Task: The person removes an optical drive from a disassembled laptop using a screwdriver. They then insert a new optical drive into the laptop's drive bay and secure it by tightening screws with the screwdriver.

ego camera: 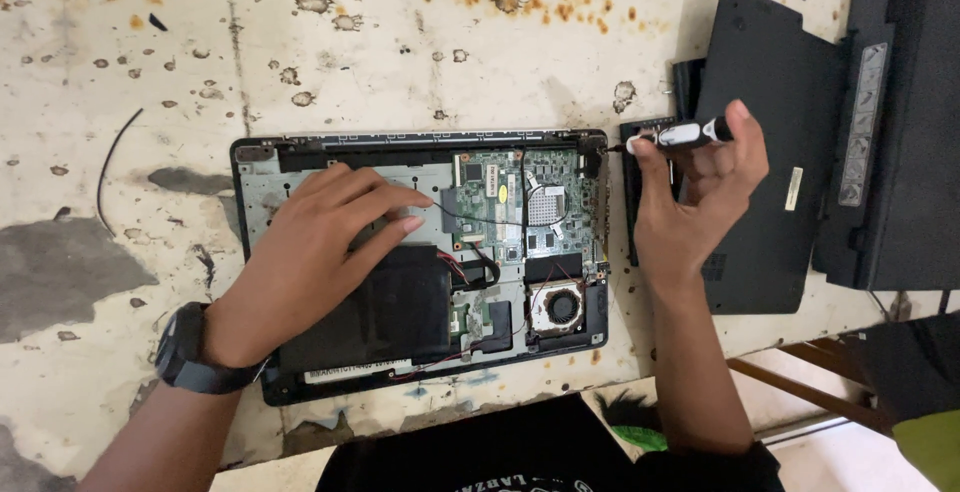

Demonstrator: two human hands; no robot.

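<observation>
Left hand (325, 242), fingers spread flat on opened black laptop chassis (420, 262) lying lengthwise on stained cream counter (120, 72); right hand (700, 202) grasping black-and-white screwdriver (680, 136), shaft horizontal, tip toward chassis's far right corner.

**Stained counter and its load**

The counter (400, 42) is a pale, worn surface, speckled with rust-brown spots thickest toward twelve o'clock and marked by grey patches where the coating has peeled at nine o'clock. An opened laptop (420, 262), its bottom cover off and its circuit board, fan and black battery showing, lies flat at the centre. A thin black wire (112, 167) curls on the bare surface at nine to ten o'clock, well apart from the laptop. A black panel (770, 142) lies at two to three o'clock, just beside the laptop. Another black device (900, 122) sits at the three o'clock edge, touching or overlapping the panel.
</observation>
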